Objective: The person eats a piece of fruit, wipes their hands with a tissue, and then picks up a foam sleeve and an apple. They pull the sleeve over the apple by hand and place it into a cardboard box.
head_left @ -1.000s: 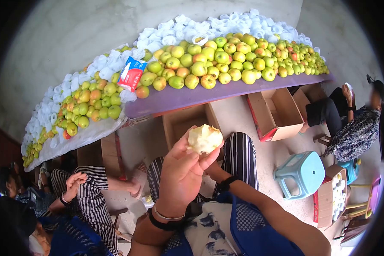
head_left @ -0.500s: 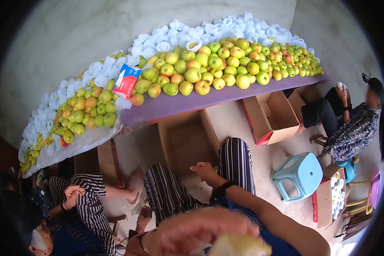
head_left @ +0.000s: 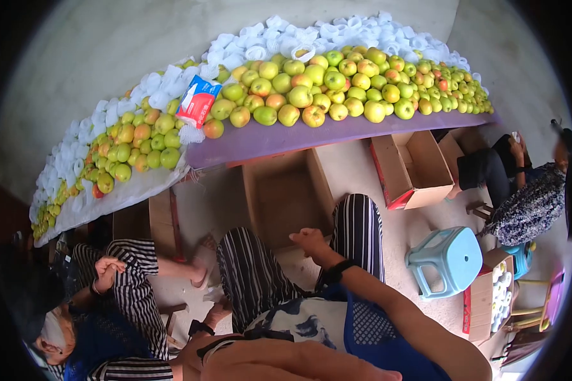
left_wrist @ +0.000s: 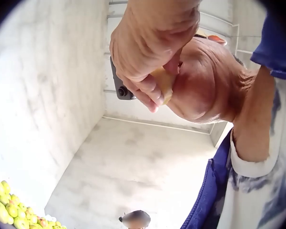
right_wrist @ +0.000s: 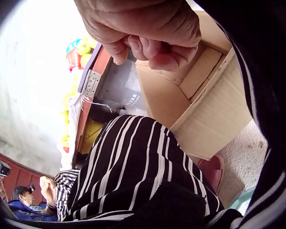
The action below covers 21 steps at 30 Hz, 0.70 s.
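Observation:
My left hand [left_wrist: 152,40] is raised to the mouth, its fingers and thumb curled round a pale, partly eaten apple [left_wrist: 165,87]. Much of that apple is hidden behind the hand and against the lips. In the head view the left hand [head_left: 286,362] fills the bottom edge, close to the camera. Beside the right knee, my right hand [head_left: 311,241] rests with loosely curled fingers and nothing in it; the right wrist view shows the same right hand [right_wrist: 143,28] over a cardboard box [right_wrist: 205,119].
Across the purple-covered table [head_left: 260,145] lie many green and reddish apples [head_left: 299,95], with white foam nets [head_left: 337,32] behind them. A red and blue packet [head_left: 198,101] lies among them. A blue stool [head_left: 454,257] stands at right; people sit on both sides.
The left hand has come from in front of the chest up to the mouth, carrying the apple. The right hand, partly hidden before, now shows beside the right knee.

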Available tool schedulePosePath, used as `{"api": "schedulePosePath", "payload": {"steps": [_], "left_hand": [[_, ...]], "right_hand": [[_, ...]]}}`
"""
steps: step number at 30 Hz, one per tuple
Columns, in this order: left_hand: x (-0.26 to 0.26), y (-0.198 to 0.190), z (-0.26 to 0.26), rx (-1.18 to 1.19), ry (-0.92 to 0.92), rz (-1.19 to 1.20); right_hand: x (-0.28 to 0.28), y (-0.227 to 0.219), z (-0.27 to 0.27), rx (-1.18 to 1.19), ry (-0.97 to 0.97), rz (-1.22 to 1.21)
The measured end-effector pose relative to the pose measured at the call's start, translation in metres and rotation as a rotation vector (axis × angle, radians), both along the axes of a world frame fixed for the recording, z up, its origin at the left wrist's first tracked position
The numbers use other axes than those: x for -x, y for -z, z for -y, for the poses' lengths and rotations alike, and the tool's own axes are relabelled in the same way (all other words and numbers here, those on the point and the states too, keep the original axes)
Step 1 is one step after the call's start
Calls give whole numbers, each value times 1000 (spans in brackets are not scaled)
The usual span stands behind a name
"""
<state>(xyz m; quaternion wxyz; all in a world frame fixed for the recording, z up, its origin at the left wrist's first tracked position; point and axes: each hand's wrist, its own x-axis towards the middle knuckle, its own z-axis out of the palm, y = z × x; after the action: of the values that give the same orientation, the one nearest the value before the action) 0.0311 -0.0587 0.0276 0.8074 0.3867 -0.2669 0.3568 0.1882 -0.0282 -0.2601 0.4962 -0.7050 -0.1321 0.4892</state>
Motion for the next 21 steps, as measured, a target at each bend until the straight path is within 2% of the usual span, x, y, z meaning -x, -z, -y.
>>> {"api": "schedulePosePath", "payload": {"steps": [4, 5, 10, 14, 15, 21], "left_hand": [[-5, -2, -15, -58, 111, 11], [-8, 2, -9, -13, 92, 45], [-10, -16, -15, 53, 126, -79], [-13, 7, -11, 149, 220, -25], [-12, -3, -13, 131, 222, -47], [-9, 4, -12, 214, 310, -92]], "right_hand": [[0, 2, -2, 11, 30, -1], [1, 2, -3, 14, 25, -6], [0, -6, -2, 23, 26, -9], [-5, -3, -4, 13, 0, 3], [-4, -2, -3, 2, 4, 11], [-1, 0, 0, -7, 23, -4]]}}
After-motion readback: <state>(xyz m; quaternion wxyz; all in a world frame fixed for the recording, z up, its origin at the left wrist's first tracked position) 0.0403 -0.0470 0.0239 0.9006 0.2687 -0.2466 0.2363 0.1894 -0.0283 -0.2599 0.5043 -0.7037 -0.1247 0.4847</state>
